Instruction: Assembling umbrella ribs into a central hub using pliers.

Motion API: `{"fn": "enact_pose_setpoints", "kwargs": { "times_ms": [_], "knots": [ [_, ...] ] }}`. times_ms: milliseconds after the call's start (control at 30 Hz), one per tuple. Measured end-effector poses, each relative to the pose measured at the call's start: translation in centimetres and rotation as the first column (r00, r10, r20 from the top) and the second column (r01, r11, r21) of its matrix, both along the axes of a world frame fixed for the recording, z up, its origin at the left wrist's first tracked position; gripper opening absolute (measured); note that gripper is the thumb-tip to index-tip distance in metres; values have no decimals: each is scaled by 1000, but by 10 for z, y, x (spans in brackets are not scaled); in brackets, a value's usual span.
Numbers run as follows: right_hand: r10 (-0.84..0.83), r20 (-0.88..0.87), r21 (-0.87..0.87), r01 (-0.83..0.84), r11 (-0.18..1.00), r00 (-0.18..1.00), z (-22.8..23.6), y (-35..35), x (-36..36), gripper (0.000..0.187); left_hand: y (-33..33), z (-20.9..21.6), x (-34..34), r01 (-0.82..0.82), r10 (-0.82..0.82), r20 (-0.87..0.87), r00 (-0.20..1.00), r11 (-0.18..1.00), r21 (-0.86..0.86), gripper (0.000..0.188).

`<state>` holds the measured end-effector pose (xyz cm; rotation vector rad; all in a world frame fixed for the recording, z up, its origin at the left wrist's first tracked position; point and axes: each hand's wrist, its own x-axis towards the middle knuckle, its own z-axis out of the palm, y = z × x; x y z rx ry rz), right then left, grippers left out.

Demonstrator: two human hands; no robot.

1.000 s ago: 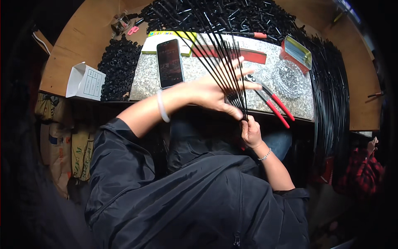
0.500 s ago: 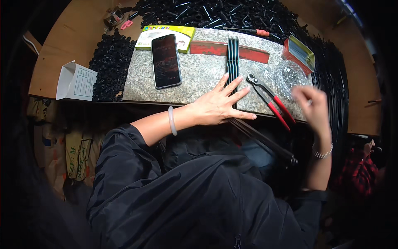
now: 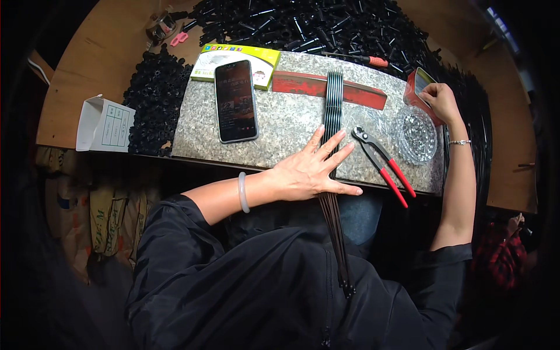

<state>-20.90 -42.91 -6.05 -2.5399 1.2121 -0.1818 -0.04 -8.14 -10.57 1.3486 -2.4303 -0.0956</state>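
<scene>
My left hand (image 3: pixel 312 176) lies flat with its fingers spread, pressing a row of thin black rods (image 3: pixel 334 96) onto the speckled stone slab (image 3: pixel 291 125). The rods' far ends rest across a worn red bar (image 3: pixel 291 83); their near ends hang over the slab's edge toward my lap. At the right, my right hand (image 3: pixel 443 104) reaches to a red tin (image 3: pixel 414 87), its fingertips pinched together at the opening. Whatever they hold, if anything, is too small to make out. Between my hands sit red-handled pincers (image 3: pixel 389 166) and a clear round dish (image 3: pixel 417 137) of small shiny pieces.
A phone (image 3: pixel 235 102) leans on a green-and-white box (image 3: pixel 265 58). Black tubular parts (image 3: pixel 303 23) pile up behind the slab, small black pieces (image 3: pixel 153 99) at its left, beside a white carton (image 3: pixel 106 124). A red-handled screwdriver (image 3: pixel 376 61) lies at the back.
My right hand has moved up from beside the slab's right edge to the red tin. The rods' near ends have swung leftward toward my lap. My left hand stays spread over the rods.
</scene>
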Motion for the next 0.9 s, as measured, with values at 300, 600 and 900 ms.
{"fn": "enact_pose_setpoints", "kwargs": {
  "times_ms": [300,600,900],
  "knots": [
    [190,473,-200,-105,974,860,22,61,45,14,-1,-4,1,-10,10,-14,1000,1000,-4,70],
    [254,333,140,-314,939,908,-13,103,112,18,-4,-1,1,-12,12,-10,1000,1000,-9,68],
    [235,356,180,-314,932,904,-20,100,118,20,-3,-1,2,-7,7,-5,1000,1000,-20,65]
  ]
}}
